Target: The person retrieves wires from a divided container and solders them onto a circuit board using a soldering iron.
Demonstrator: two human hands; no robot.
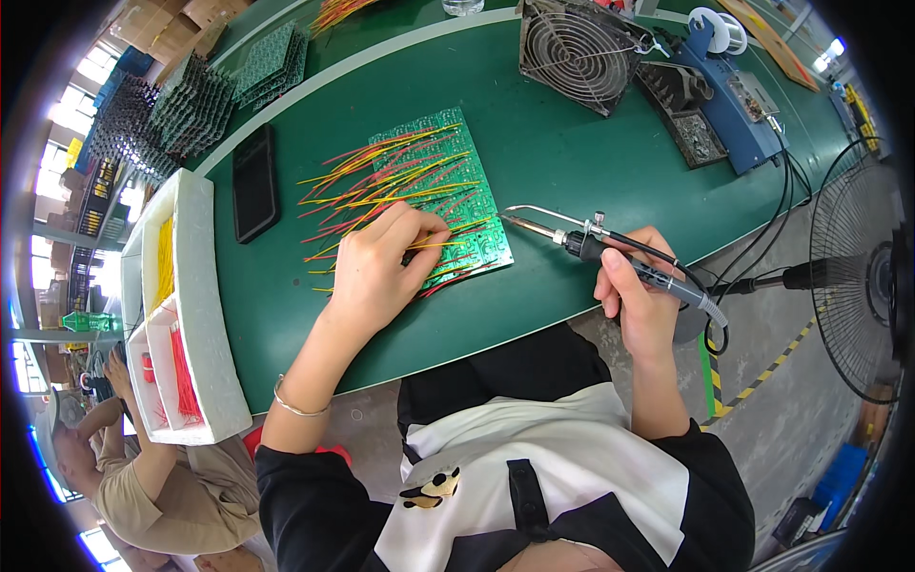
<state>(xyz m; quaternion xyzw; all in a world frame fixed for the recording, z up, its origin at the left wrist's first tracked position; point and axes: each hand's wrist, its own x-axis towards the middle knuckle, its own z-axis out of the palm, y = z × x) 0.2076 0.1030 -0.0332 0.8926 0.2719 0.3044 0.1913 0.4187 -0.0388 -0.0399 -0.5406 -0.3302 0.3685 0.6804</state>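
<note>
A green circuit board panel lies on the green table, with many red and yellow wires sticking out over its left side. My left hand is over the panel's lower part, thumb and forefinger pinched on a yellow wire whose end reaches toward the right edge. In my right hand is a soldering iron, gripped like a pen, with a thin curved metal solder-feed tube above its tip. The tip points left, close to the panel's right edge; whether it touches anything is too small to tell.
A white foam box with red and yellow wires stands left, beside a black phone. At the back are a fume fan, an iron stand and a blue solder feeder. A floor fan stands right; a co-worker sits left.
</note>
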